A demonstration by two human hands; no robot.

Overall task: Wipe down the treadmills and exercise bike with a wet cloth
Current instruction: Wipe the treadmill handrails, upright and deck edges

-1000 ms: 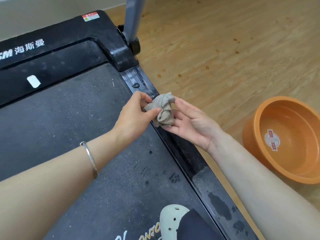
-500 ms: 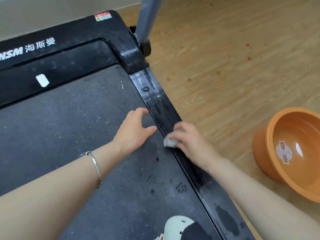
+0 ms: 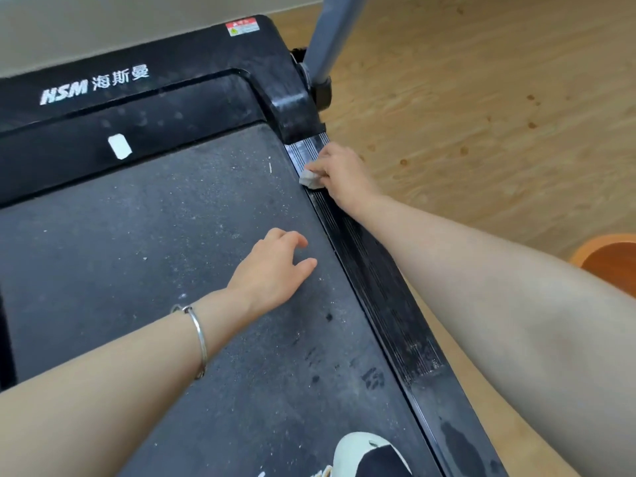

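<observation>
The bunched cloth (image 3: 309, 179) was held up between both hands a second ago. Now it is down on the treadmill's right side rail (image 3: 378, 287), under the right hand (image 3: 339, 173) alone. That hand has slid forward along the ribbed rail from about the middle of its length to its front end, just short of the corner where the motor cover (image 3: 172, 60) and the grey upright post (image 3: 330, 36) meet. Its fingers curl down over the cloth and press it to the rail, so only a pale corner shows on the belt side. The left hand (image 3: 272, 270) has let go of the cloth. It sits low over the dusty belt (image 3: 137, 270) with fingers loosely spread and holding nothing, a bracelet (image 3: 199, 339) on its wrist; whether the palm bears on the belt I cannot tell. The rail behind the right hand looks glossy, which suggests one forward stroke is done there. The belt is dull with grit and spots, and the near end of the rail carries dark blotches. I judge the wiping of this treadmill is only beginning, with the rest of the frame, the belt and the other machines to follow. The orange basin (image 3: 612, 263) stands on the wooden floor (image 3: 481, 98) to the right, within reach for rinsing, and a shoe (image 3: 361, 452) rests on the belt's near edge.
</observation>
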